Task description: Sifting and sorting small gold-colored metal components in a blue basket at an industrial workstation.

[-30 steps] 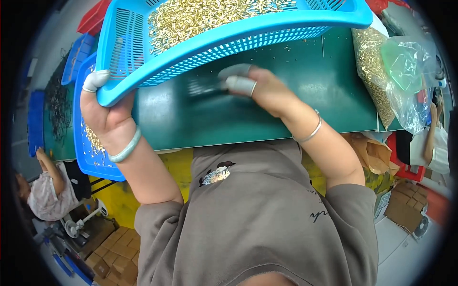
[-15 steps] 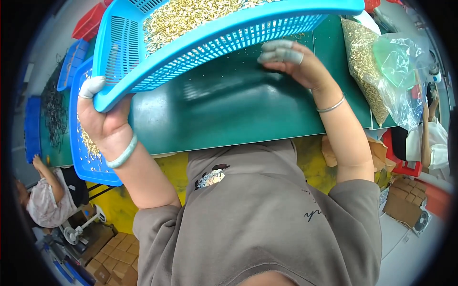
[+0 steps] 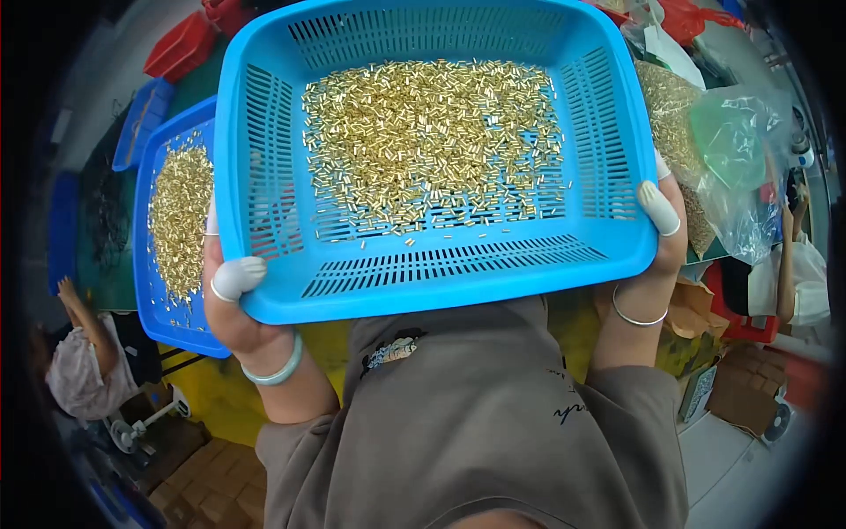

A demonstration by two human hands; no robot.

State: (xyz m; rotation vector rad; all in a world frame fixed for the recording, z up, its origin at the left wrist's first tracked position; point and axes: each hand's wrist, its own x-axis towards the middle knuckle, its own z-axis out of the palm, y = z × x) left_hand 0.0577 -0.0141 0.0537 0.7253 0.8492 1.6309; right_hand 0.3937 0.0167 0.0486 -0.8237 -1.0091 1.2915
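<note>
A light-blue slotted plastic basket (image 3: 441, 280) is held up in front of me, its open top facing me. Small gold metal tubes (image 3: 423, 141) cover much of its floor in a loose layer. My left hand (image 3: 233, 304) grips the near left corner, a white-covered thumb over the rim. On the other side my right hand (image 3: 667, 225) clasps the near right corner, also with a white-covered thumb on the rim. The other fingers of both hands are mostly hidden behind the basket walls.
A blue tray (image 3: 145, 304) with more gold pieces (image 3: 181, 225) stands left. At the right lies a clear plastic bag (image 3: 670, 101) full of similar pieces, beside crumpled plastic (image 3: 736, 141). Red bins (image 3: 181, 46) sit far left. Two other people are at the sides.
The basket has come nearer and levelled out, now filling the upper middle. My right hand, free of it before, has taken hold of its right corner. The left hand has kept its grip.
</note>
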